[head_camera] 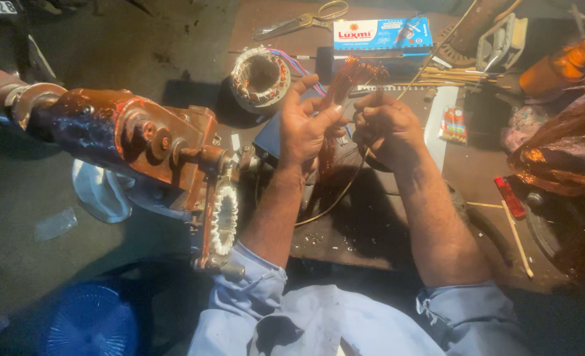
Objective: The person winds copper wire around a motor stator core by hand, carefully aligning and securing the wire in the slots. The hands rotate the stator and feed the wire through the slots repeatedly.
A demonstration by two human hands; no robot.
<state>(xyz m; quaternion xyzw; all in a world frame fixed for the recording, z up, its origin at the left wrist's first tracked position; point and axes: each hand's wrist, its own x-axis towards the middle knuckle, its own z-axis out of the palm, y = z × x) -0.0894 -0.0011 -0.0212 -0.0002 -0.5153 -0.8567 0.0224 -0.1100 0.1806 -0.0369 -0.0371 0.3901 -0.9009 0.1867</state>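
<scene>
Copper wire bundle (337,99) stands between your hands: your left hand (306,128) pinches its strands with fingers curled, your right hand (386,128) closes on it just beside. Beyond your left hand sits a wound stator (261,78) on the worktop (365,231); scissors (302,21) lie farther off.

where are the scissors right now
In the head view, the metal scissors with yellowish handles lie at the far edge of the brown workbench, left of the blue and white box.
</scene>
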